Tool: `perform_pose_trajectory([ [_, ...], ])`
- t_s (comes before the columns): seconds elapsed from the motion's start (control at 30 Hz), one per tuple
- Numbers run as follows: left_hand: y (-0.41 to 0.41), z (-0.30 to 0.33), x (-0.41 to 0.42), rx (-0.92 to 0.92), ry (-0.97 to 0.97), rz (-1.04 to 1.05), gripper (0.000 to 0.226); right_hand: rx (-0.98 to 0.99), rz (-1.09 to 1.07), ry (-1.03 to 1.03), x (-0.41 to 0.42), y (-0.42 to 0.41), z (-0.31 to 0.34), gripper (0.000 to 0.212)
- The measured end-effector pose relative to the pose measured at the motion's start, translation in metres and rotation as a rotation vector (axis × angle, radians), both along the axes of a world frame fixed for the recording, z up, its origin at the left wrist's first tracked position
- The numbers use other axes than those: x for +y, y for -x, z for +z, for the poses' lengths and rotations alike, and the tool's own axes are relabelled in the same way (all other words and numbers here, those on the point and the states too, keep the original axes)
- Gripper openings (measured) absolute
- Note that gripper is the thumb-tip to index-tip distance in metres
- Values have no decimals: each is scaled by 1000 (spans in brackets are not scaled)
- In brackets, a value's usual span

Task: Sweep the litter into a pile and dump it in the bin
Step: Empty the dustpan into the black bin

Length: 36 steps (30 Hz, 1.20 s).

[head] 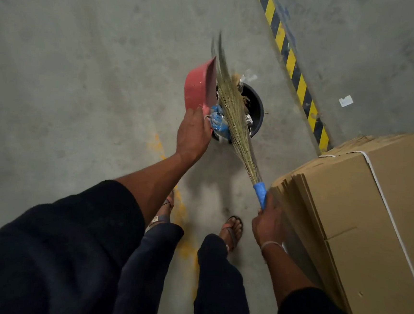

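A: Start close in. What are the arms doing?

B: Both reach forward from dark sleeves pushed up the forearms. The right hand (pixel 267 223) is nearest, low and beside a stack of flat cardboard (pixel 361 210). Its fingers are curled round the blue handle (pixel 260 194) of a grass broom (pixel 234 114). A thin pale band sits on that wrist.

A: And the other one?

B: The left hand (pixel 195 133) is stretched further out, back of the hand up, fingers wrapped over the near end of a red dustpan (pixel 199 86). The pan is tilted up on edge beside the bin (pixel 257 111), its open side turned toward the bin.

A: Textures?

B: The broom is a long bundle of dry straw-coloured fibres, fanning out from the blue wrapped grip; its tips are blurred. It slants from the right hand across the bin's mouth and lies along the dustpan's edge. The dustpan is smooth plastic with a curved back wall. The cardboard is brown, layered sheets bound with white strap.

A: Where's the litter?

B: In the bin: a round dark tub standing on the floor just past the left hand. It holds crumpled blue plastic (pixel 219 122), clear wrappers and scraps heaped to the rim.

A: Beyond that?

B: Grey, mottled concrete floor (pixel 84 58), a worn yellow-and-black hazard stripe (pixel 291 64) running diagonally, and one small white scrap (pixel 346 101) lying past the stripe.
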State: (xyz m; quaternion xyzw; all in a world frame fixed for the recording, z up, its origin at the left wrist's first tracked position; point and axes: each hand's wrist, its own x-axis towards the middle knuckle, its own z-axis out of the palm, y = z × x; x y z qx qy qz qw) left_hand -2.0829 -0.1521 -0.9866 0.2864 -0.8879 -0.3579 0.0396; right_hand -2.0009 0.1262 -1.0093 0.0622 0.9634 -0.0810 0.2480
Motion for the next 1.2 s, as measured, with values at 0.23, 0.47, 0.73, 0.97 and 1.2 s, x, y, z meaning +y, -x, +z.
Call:
perform_pose_trajectory([
  [0.23, -14, -5, -22, 22, 34, -17, 30, -83, 54, -62, -14, 18, -10, 55],
  [0.47, -36, 22, -48, 27, 64, -24, 29, 31, 32, -67, -16, 11, 33, 53],
  [0.73, -43, 42, -56, 7, 25, -55, 27, 100, -15, 52, -17, -16, 59, 54],
  [0.97, -48, 32, -53, 9, 10, -51, 27, -47, -19, 135, -39, -42, 41, 53],
  [1.2, -54, 24, -55, 25, -16, -60, 28, -165, -13, 21, -49, -28, 12, 64],
])
